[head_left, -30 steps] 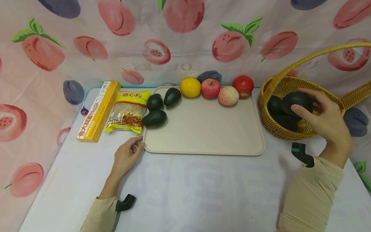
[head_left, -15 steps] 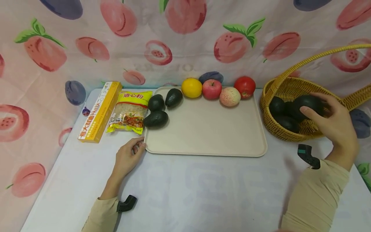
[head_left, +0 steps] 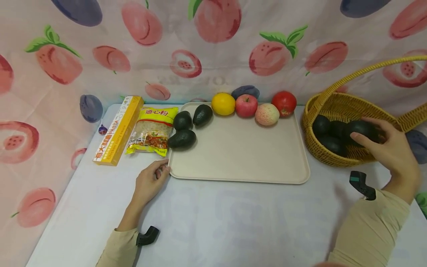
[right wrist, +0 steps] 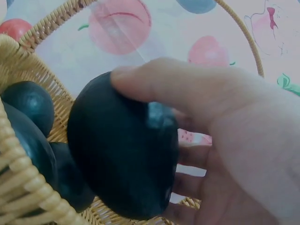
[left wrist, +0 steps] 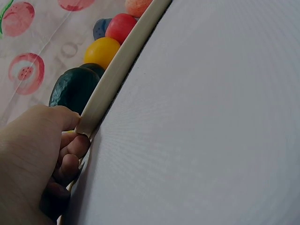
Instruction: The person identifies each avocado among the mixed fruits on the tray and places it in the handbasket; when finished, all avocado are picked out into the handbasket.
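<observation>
In the head view, my right hand (head_left: 391,146) grips a dark avocado (head_left: 361,130) between thumb and fingers, inside the wicker basket (head_left: 325,157). Several more avocados, such as a smaller-looking avocado (right wrist: 32,104) in the right wrist view, lie beside it in the basket. My left hand (head_left: 150,181) is at the near left corner of the beige tray (head_left: 240,159). Up close in the left wrist view, the thumb lies over the tray's rim (left wrist: 105,89) and the fingers curl below it. Three avocados (head_left: 182,139) sit at the tray's left end.
Along the tray's back edge are a lemon (head_left: 223,104), an apple (head_left: 246,105), a pale speckled peach-like fruit (head_left: 267,114) and a red round fruit (head_left: 284,104). A pasta bag (head_left: 153,129) and a pasta box (head_left: 118,131) lie left of it. The basket's tall handle (head_left: 360,74) arches over its opening.
My right hand has moved slightly right and lower within the basket, still gripping the avocado. The left hand stays at the tray corner. The head view has shifted a little.
</observation>
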Tool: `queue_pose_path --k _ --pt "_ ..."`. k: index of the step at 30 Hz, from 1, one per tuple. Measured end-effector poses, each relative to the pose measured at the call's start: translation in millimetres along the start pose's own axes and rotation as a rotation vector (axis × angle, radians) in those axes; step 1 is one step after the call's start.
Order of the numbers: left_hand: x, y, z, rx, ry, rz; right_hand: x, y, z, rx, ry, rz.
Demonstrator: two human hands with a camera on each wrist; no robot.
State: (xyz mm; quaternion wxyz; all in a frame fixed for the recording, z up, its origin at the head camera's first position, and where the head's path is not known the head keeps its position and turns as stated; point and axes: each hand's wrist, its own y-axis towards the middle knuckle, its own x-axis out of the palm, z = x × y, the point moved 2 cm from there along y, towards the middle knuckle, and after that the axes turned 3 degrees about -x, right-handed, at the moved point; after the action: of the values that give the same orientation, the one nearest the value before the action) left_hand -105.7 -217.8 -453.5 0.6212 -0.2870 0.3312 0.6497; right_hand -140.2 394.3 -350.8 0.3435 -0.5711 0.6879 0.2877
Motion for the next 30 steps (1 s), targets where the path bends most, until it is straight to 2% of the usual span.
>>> queue_pose_path --k 6,11,17,24,30 --pt "0.3 -1.2 0.2 0.0 0.002 0.001 2 -2.1 6 0.027 -0.07 -0.093" --pt "0.7 0.2 -0.1 0.004 -0.001 -0.009 2 -2.0 13 0.029 -0.114 -0.112" --pt "0.3 1.8 -1.4 -0.007 -0.009 -0.01 2 0.9 17 0.044 -0.111 -0.158" --pt "-0.7 0.7 -2.3 -0.015 -0.007 -0.002 7 6.1 20 -0.002 -0.102 -0.214" --pt "2.3 0.3 -2.9 -0.005 0.002 0.013 13 13.0 26 0.024 -0.116 -0.31"
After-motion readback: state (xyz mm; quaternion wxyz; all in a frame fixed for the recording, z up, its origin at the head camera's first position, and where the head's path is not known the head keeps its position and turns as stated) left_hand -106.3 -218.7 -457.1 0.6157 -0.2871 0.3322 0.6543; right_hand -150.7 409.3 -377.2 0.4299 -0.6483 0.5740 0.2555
